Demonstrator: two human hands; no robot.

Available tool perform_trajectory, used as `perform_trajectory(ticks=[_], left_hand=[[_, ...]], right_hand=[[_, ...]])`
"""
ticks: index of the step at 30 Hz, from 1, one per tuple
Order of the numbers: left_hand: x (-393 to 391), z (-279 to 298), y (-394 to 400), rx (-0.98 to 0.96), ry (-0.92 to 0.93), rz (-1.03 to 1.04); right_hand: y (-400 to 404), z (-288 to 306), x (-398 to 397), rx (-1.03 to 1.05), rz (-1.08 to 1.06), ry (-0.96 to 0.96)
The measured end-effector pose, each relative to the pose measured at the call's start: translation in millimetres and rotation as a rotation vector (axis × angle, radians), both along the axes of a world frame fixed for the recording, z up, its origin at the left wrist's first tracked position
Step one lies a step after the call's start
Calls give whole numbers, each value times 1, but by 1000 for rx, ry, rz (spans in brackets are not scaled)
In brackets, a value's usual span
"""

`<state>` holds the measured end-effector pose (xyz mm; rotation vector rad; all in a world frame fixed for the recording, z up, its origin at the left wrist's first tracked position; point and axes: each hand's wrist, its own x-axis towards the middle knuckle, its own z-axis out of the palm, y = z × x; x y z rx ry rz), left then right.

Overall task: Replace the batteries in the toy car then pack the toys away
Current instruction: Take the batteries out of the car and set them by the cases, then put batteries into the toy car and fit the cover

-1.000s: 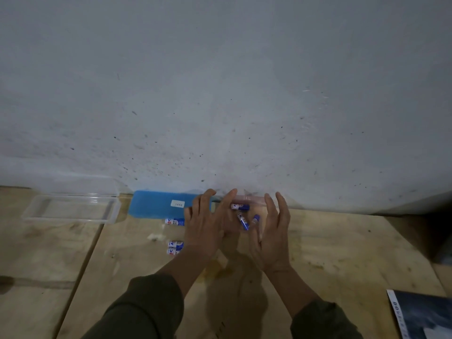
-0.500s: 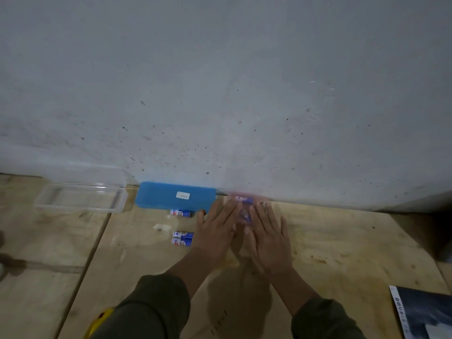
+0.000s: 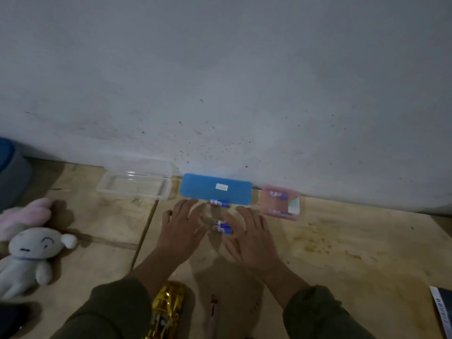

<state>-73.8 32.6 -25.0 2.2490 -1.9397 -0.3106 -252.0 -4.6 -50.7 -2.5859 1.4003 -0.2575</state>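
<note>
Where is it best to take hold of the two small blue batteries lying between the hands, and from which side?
Probably pinch the two small blue batteries from above, across their long sides. They lie flat, side by side on the wooden floor, and the open right hand is nearest.

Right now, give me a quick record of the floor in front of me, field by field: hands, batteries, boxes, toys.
left hand: open, flat over the floor, holding nothing
right hand: open, holding nothing
loose batteries: pair between the hands; one battery against the blue case
blue case: shut, by the wall
pink box: right of the blue case, batteries inside
clear tray: left of the blue case
gold toy car: near the left sleeve
plush toy: far left
</note>
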Motion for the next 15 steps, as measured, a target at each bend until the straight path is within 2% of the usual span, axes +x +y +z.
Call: perform_trajectory(ticks=[5,7,15], left_hand=[[35,-19,20,391,33,-56],[35,-26,21,432,35,-78],[38,-30,17,460,50,-86]], right_hand=[[-1,-5,30,105,75,177],[-5,-12,33,137,93,251],[-14,-14,47,129,61,279]])
